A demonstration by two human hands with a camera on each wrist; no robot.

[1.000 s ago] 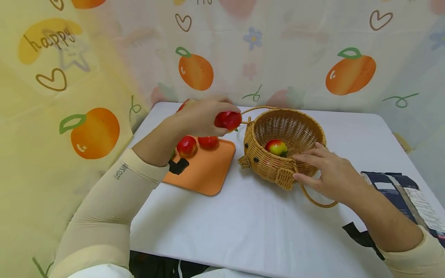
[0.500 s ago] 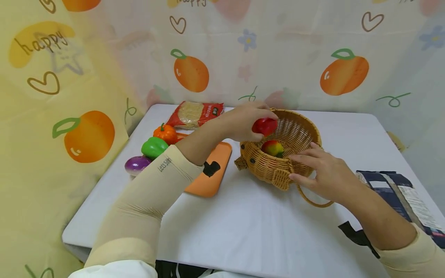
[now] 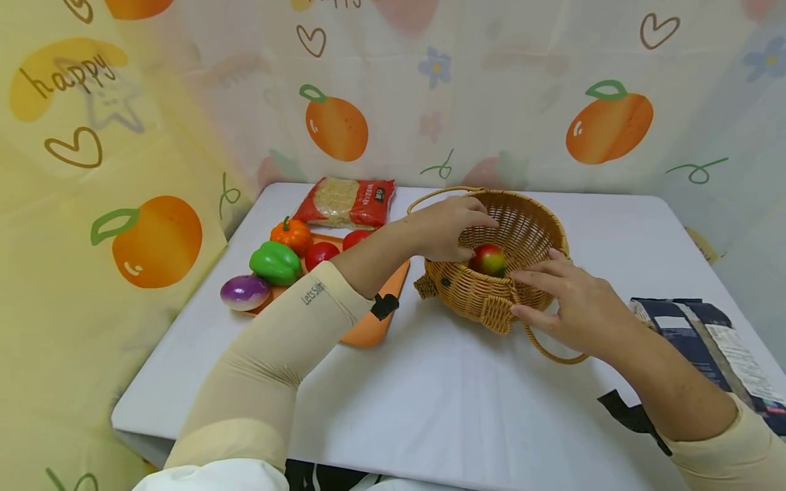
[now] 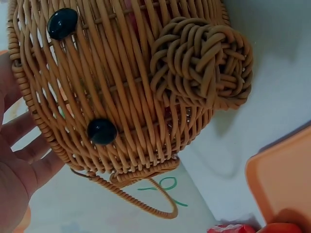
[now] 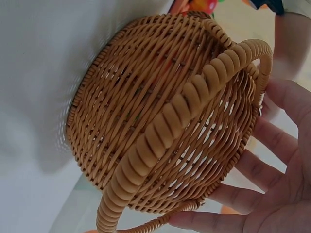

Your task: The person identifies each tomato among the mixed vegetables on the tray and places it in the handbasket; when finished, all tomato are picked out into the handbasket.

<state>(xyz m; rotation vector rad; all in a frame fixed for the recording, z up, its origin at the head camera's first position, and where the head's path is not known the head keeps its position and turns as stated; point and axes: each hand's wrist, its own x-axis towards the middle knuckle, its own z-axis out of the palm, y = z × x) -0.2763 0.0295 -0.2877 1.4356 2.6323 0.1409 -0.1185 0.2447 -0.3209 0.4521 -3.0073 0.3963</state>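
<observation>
A round wicker basket (image 3: pixel 460 299) with black button eyes and woven handles stands on the white table. My left hand (image 3: pixel 451 228) reaches over its left rim with fingers relaxed; its fingertips are partly hidden inside. In the left wrist view, the hand (image 4: pixel 22 167) shows no object in its fingers. A red-and-yellow fruit (image 3: pixel 488 260) lies in the basket, and red shows through the weave in the left wrist view. My right hand (image 3: pixel 577 300) rests on the near right rim. In the right wrist view, its fingers (image 5: pixel 260 170) lie fairly straight and spread along the rim.
An orange tray (image 3: pixel 374 327) at left bears red fruits (image 3: pixel 321 254). Near it are a green pepper (image 3: pixel 275 263), an orange pumpkin-like vegetable (image 3: pixel 292 236) and a purple vegetable (image 3: pixel 245 292). A red bag (image 3: pixel 346 202) lies behind; a dark blue packet (image 3: pixel 706 348) lies at right.
My left hand has carried a red fruit from above the tray rightward to the basket and let it go inside. My right hand has stayed on the rim.
</observation>
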